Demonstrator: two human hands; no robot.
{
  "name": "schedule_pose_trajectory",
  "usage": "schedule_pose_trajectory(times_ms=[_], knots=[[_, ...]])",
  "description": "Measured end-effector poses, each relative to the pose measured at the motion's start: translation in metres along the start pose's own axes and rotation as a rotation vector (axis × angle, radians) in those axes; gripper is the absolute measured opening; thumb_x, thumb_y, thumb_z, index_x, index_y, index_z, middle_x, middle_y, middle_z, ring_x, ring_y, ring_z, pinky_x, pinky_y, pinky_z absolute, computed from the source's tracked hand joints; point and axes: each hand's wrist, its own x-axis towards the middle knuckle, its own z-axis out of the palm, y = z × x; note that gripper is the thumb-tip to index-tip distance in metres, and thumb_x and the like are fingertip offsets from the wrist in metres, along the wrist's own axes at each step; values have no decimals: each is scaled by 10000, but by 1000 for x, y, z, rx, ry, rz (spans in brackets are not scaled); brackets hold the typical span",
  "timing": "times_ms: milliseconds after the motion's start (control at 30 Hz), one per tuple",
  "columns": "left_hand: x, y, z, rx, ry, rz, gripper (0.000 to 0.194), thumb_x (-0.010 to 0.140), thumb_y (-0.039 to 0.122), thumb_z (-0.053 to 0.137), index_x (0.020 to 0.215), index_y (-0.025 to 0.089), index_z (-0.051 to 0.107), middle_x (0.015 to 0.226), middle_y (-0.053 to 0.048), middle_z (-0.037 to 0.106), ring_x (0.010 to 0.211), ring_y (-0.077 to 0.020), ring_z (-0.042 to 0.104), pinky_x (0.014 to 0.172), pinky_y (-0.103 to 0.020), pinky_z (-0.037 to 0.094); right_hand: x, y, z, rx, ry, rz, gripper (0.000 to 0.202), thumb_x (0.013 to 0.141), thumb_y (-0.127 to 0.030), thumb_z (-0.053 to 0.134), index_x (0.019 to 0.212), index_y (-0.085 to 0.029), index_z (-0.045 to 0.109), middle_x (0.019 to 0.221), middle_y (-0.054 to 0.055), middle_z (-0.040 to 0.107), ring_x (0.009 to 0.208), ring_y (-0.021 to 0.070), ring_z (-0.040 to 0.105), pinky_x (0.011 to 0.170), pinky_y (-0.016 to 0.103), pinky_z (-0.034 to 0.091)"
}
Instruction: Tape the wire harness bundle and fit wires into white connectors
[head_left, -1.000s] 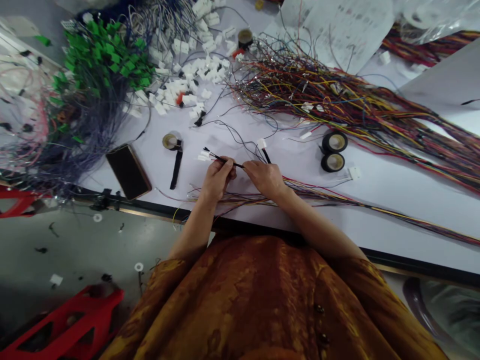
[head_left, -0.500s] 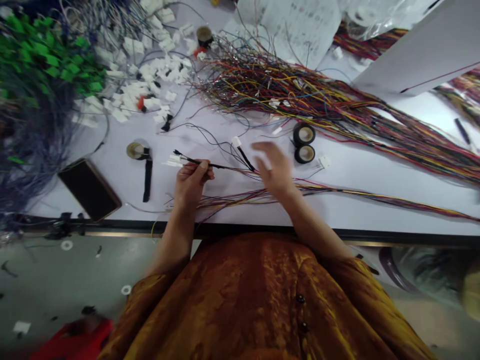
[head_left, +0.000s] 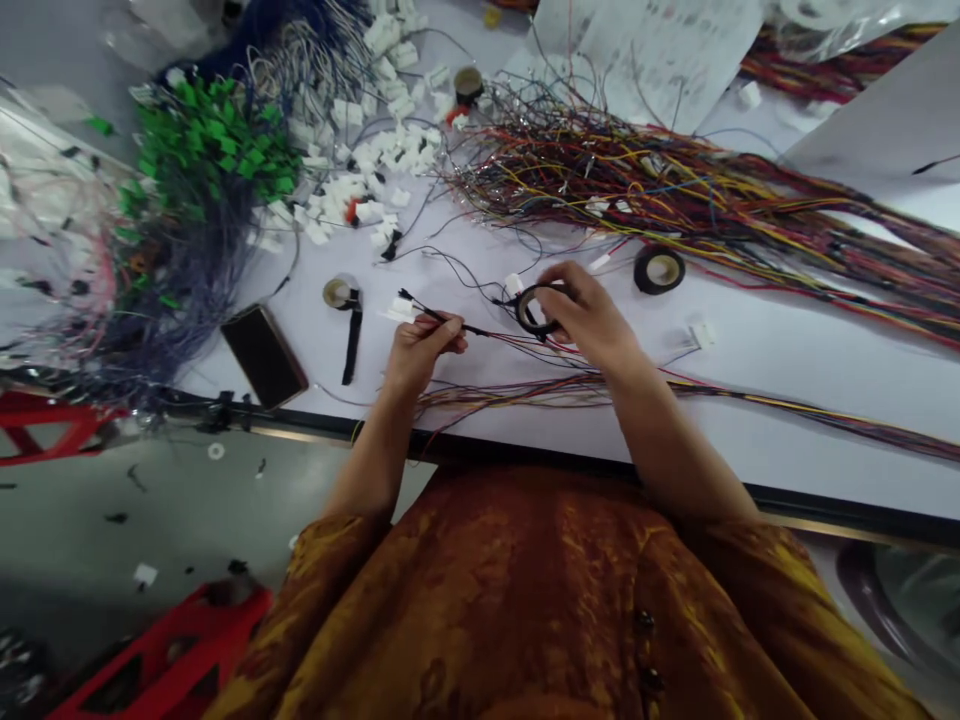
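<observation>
My left hand (head_left: 424, 350) pinches a thin wire bundle (head_left: 480, 331) whose near end is wrapped in black and carries white and black connectors (head_left: 399, 308). Between the thumb and fingers of my right hand (head_left: 589, 315) is a roll of black tape (head_left: 529, 312), tilted, close over the wires to the right of my left hand. Beside that roll shows a white connector (head_left: 514, 284). A longer wire harness (head_left: 720, 392) lies below both hands along the table's near side.
A second tape roll (head_left: 659, 269) lies to the right. Further left are a small roll with a loose strip (head_left: 351, 345) and a phone (head_left: 264, 357). A large wire pile (head_left: 600, 180), white connectors (head_left: 397, 150) and green connectors (head_left: 217, 145) spread across the back.
My right hand, open and without anything in it before, now grips one of the two tape rolls and has brought it left to the wires. My left hand keeps its pinch. The view has shifted left.
</observation>
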Motion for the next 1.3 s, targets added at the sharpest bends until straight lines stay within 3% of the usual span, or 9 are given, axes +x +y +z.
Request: schedule_pose_trajectory(times_ms=[133,333,567,767,900,1033,1167,1233,1300], knots=[[2,1,1,68,-44,142,163,716,285,799,695,145,718,728,-20,662,597,-83,581,581,-211,496,26,-16,21,300,-217,162,190,920,-355,550,813,-203,509,640,-58,505,395,33,230,380,196,157],[7,-1,2,100,-47,246,170,725,204,774,595,155,676,1022,-87,710,907,-141,647,651,-199,488,52,-13,29,332,-298,303,327,939,-366,577,677,-186,500,526,-54,447,363,26,195,368,202,100],[8,-11,3,88,-26,192,174,741,311,784,764,141,755,651,-18,674,504,-63,528,488,-190,412,52,-24,34,310,-361,304,373,916,-408,618,639,-184,508,475,-51,389,370,30,195,367,202,119],[6,-3,7,97,-15,154,201,772,340,768,790,141,752,416,65,474,336,-33,362,352,-174,253,-18,-4,62,41,-141,-147,167,899,-333,621,951,-180,579,809,29,611,626,114,529,571,242,436],[-3,10,12,104,-10,142,236,791,391,759,813,157,733,593,16,640,409,-54,506,421,-178,407,-47,14,73,-170,-183,-437,68,903,-242,578,936,-183,591,1014,86,624,887,172,583,778,304,485],[-15,17,18,218,-39,339,225,790,374,775,796,157,715,825,-42,726,783,-154,709,769,-281,581,-7,7,57,72,14,-170,213,894,-385,638,896,-204,526,760,11,563,632,116,502,574,238,440],[-20,14,24,264,-80,514,183,767,313,798,754,158,701,918,-59,722,874,-154,697,811,-283,578,35,-3,45,366,-231,257,163,870,-285,628,849,-221,480,553,-63,410,414,81,314,364,207,219],[-18,11,25,247,-24,483,215,789,352,776,770,152,700,915,-57,722,763,-131,695,666,-241,573,27,0,46,435,-142,236,65,906,-261,543,926,-225,493,613,-49,449,412,78,315,361,203,217],[-15,9,27,244,42,416,267,827,412,734,796,149,698,803,-35,716,556,-88,636,482,-194,492,-1,9,50,329,-15,31,154,935,-292,510,1078,-234,516,761,-2,541,503,102,447,419,216,351]])
